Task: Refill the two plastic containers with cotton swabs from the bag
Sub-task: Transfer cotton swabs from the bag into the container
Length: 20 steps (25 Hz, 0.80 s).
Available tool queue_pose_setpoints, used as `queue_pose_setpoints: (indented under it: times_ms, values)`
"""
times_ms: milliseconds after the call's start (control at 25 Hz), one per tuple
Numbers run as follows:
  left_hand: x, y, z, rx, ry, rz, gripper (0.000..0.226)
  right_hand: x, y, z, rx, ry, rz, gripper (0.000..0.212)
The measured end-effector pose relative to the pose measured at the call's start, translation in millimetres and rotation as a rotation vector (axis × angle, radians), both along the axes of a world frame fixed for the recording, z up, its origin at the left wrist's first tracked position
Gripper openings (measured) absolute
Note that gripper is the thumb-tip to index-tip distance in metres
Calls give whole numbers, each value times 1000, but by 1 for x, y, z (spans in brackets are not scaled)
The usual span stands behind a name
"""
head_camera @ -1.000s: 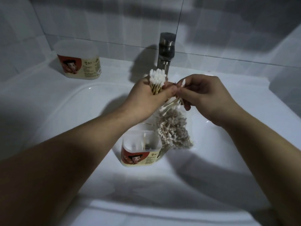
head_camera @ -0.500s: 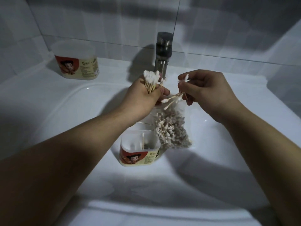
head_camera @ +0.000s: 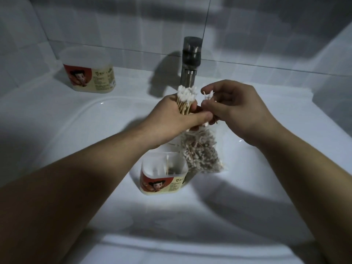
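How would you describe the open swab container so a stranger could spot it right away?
Start at the white sink: down in its basin, in front of the faucet, stands a clear red-labelled container beside the bag of swabs. Unlike its twin on the back-left ledge, it is open-topped and holds only a few swabs.

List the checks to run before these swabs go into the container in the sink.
1. Grip: left hand holds swab bundle, tips up: ok.
2. Pinch: right hand holds few swabs: ok.
3. Target: near container upright, open, mostly empty: ok.
4. Path: bag clear of its mouth: cannot tell.
5. Other: far container filled: cannot tell.
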State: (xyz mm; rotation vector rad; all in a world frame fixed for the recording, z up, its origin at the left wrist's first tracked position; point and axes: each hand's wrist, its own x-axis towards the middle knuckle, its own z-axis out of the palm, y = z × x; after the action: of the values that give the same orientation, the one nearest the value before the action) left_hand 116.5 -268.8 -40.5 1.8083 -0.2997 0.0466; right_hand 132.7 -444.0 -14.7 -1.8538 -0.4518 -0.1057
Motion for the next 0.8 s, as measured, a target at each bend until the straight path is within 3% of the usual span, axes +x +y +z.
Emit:
queue_pose_setpoints:
  times_ms: [120,320,600,800]
  values:
    - [0,0,-1,-13,27,-38,27,0,1,-2,-13,-8,-32,21]
    - [1,-2,-2,0,48,-37,4,-2,3,1,76,42,-48,12]
    - [3,-3,-3,2,39,5,25,0,2,5,333,219,-104,6]
    - [1,-5,-4,12,51,27,13,0,-1,4,334,239,-76,4]
